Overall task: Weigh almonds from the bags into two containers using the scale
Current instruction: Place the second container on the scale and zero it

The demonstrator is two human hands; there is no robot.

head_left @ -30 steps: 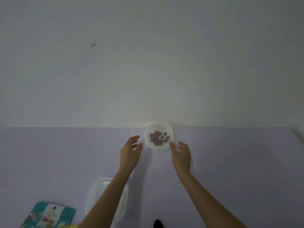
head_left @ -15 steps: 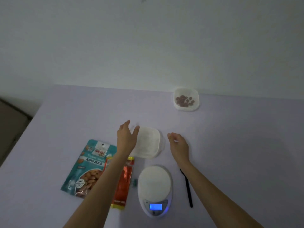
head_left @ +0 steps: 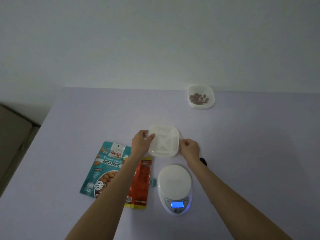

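Lilac tabletop (head_left: 242,153) against a plain white wall, dim light. One container (head_left: 200,97) with a few almonds (head_left: 195,97) sits far back right, by the wall. The second container (head_left: 164,141), empty with a ribbed insert, is just beyond the scale (head_left: 174,186). The left hand (head_left: 140,144) grips its left rim and the right hand (head_left: 189,148) pinches its right edge. Can't tell if it's lifted or resting. The scale pan is bare and the display (head_left: 177,204) is lit blue. A teal almond bag (head_left: 103,168) and a red bag (head_left: 141,181) lie left of the scale, with the left forearm over both. A blue clip (head_left: 153,182) lies between the red bag and the scale.

Step, as I read it: first portion looks done, second container being fetched. Next: set it centred on the pan and zero the scale. Then pour from a bag.
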